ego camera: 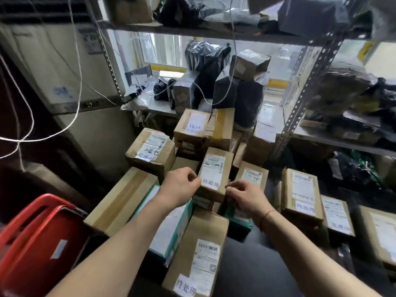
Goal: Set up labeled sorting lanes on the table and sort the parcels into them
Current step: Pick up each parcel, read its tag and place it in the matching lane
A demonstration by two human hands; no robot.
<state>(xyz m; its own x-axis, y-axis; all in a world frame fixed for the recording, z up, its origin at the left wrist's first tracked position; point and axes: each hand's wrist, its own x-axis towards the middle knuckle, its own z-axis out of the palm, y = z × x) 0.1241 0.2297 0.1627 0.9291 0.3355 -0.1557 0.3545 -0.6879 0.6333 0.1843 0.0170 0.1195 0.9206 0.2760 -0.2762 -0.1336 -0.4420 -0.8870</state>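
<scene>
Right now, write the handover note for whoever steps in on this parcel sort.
Left hand and right hand both grip the small box atop the pile, one on each side; its slip reads 待处理.
Other boxes with the same handwritten slip: front box and right box.
Many cartons are still piled together, and bagged parcels sit on the shelf behind.
No clear lanes visible; most of the sorting remains.
Red crate sits at left.
</scene>
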